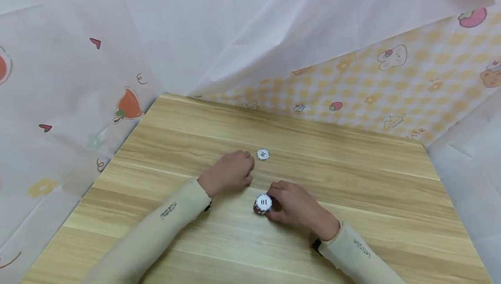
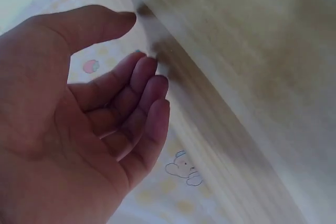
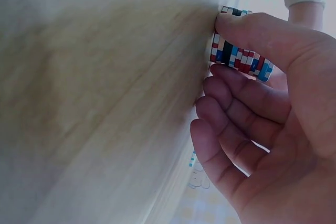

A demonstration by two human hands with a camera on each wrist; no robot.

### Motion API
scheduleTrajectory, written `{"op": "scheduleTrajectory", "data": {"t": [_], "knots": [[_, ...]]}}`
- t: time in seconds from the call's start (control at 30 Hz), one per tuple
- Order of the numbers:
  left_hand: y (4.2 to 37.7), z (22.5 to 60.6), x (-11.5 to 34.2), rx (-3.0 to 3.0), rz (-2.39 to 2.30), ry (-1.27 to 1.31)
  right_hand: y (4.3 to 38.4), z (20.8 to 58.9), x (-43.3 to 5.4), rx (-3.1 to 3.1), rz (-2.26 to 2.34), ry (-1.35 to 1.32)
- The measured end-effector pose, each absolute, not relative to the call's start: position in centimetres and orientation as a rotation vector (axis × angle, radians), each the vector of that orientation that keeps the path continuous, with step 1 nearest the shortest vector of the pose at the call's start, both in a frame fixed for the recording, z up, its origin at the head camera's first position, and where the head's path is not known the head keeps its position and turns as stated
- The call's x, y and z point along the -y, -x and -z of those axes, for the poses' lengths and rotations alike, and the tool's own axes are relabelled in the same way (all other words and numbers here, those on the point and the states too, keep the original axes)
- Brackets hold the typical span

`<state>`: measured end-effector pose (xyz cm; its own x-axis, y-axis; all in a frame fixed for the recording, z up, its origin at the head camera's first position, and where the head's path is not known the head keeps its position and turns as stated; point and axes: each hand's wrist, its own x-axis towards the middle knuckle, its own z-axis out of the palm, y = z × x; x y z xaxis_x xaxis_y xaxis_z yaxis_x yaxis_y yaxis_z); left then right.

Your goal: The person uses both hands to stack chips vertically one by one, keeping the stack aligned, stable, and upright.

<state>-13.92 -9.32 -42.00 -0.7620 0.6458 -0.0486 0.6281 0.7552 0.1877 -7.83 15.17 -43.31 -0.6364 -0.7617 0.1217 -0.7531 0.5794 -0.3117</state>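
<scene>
A stack of poker chips [image 1: 263, 204] stands on the wooden table, its white top chip marked 10. My right hand [image 1: 294, 204] holds the stack from the right side, thumb nearer me and index finger on the far side. In the right wrist view the chips' red, black, blue and white edges [image 3: 244, 59] show between thumb and index finger; the other fingers curve loosely. A single white chip [image 1: 263, 154], also marked 10, lies flat farther back. Beside it on the left is my left hand [image 1: 232, 171], fingers loosely bent; its palm [image 2: 58, 129] holds nothing in the left wrist view.
The light wooden tabletop [image 1: 332, 166] extends around both hands. Behind it hangs a yellow-checked cloth [image 1: 352, 84] with cartoon prints, partly covered by a white sheet [image 1: 242, 23]. Another printed white cloth [image 1: 70, 84] borders the left edge.
</scene>
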Motion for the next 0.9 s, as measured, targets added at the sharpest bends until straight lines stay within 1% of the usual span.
{"op": "scheduleTrajectory", "data": {"t": [0.2, 0.37, 0.63, 0.9], "knots": [[16.0, 42.6, 8.5, -2.894, -0.199, -0.896, 7.8, 43.3, -15.1, -2.749, 0.534, 1.292], [17.5, 42.5, 7.8, -2.885, -0.245, -0.841, 7.8, 43.3, -15.1, -2.748, 0.531, 1.279], [18.9, 42.6, 6.2, -2.884, -0.252, -0.843, 7.8, 43.3, -15.1, -2.751, 0.523, 1.277], [19.2, 42.2, 5.5, -2.888, -0.241, -0.869, 7.7, 43.2, -15.1, -2.730, 0.551, 1.247]]}}
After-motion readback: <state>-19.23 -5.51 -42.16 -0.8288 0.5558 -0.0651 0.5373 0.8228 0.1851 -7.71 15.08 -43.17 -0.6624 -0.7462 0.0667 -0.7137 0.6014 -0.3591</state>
